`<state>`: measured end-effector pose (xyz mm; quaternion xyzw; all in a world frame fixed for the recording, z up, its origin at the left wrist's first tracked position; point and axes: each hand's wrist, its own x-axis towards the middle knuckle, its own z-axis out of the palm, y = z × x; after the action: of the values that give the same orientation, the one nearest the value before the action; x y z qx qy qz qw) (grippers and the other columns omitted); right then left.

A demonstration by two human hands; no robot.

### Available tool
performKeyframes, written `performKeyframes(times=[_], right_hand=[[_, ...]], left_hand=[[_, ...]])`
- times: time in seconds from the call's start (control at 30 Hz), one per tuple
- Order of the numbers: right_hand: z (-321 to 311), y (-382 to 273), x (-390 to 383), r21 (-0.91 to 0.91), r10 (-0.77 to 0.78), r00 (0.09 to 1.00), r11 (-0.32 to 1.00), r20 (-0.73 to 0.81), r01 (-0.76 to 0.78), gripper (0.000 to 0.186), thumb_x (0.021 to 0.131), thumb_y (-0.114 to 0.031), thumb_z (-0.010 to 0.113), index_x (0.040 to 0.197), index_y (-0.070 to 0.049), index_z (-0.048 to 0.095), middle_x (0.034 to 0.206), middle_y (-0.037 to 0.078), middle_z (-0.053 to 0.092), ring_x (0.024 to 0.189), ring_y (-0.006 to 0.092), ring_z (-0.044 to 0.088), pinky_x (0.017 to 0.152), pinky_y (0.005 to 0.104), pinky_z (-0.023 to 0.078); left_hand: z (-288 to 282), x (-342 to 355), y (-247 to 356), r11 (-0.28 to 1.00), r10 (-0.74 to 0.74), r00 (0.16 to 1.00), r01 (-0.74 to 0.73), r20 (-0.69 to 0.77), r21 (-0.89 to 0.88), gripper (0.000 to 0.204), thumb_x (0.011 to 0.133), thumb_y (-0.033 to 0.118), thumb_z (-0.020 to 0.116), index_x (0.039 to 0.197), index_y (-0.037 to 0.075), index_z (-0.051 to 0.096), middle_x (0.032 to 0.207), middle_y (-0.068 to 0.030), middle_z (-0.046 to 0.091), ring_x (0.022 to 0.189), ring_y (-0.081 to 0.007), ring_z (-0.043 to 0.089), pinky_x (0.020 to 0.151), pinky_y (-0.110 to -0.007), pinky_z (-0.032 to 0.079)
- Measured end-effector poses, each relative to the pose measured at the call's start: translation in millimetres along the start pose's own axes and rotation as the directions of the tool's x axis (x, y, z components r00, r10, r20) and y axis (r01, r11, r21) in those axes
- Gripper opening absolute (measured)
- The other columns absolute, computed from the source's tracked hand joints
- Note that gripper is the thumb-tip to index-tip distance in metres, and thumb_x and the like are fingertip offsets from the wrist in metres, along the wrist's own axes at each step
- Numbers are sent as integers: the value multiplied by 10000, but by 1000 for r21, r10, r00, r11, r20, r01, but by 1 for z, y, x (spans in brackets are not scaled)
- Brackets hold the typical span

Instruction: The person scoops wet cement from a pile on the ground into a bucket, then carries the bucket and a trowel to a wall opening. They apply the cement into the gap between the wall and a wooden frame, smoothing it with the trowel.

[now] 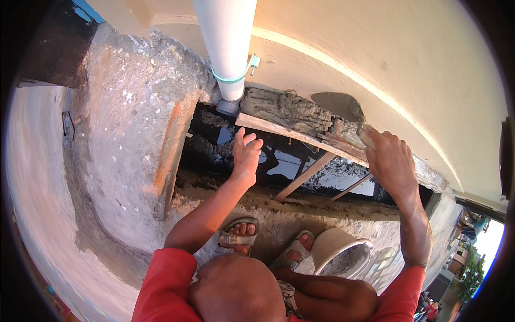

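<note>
My left hand [246,160] is open, fingers apart, over the dark drain opening, just below the wooden board [273,126]. Wet grey mortar [281,110] lies along the top of that board against the wall. My right hand [390,161] grips the handle of a trowel [367,137] at the board's right end. The trowel's mortar-grey blade [338,105] is up beside the wall, its exact outline hard to make out. Wooden struts [303,177] run from below the board across the dark water [279,161] in the channel.
A white vertical pipe [225,43] with a green clamp stands against the cream wall [386,43]. A rough concrete ledge [129,118] borders the left. A white bucket [324,244] with grey mix sits beside my sandalled feet [238,233]. Household clutter and plants [469,268] show far right.
</note>
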<state>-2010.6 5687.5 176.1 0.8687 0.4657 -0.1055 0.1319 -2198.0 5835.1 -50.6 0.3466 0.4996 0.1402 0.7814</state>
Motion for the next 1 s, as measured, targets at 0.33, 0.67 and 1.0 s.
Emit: performKeyframes(times=[0.33,0.67,1.0], right_hand=[[48,-60,44,192,-108,994,976,-1,107,330,831,-84,622,1145,9,582,795,238,633,774,419,668,691,495,550],[16,-23,14,178,-180,983,969,44,169,348,833,-111,631,1180,-130,615,899,154,610,771,358,661,671,446,555],[26,-12,19,132,-138,990,982,-14,138,367,857,-102,610,1221,-139,601,864,161,601,772,361,660,675,465,553]], left_hand=[[2,23,21,994,66,998,-63,25,-94,762,910,65,534,1526,43,87,1337,-183,421,1090,-243,542,998,-397,430],[-16,17,33,999,31,998,-29,54,-35,759,884,90,581,1519,34,168,1260,-127,482,1065,-202,541,942,-353,441],[-7,22,26,997,65,998,-65,9,-51,768,870,81,587,1511,13,170,1191,-125,502,999,-191,566,935,-352,457]])
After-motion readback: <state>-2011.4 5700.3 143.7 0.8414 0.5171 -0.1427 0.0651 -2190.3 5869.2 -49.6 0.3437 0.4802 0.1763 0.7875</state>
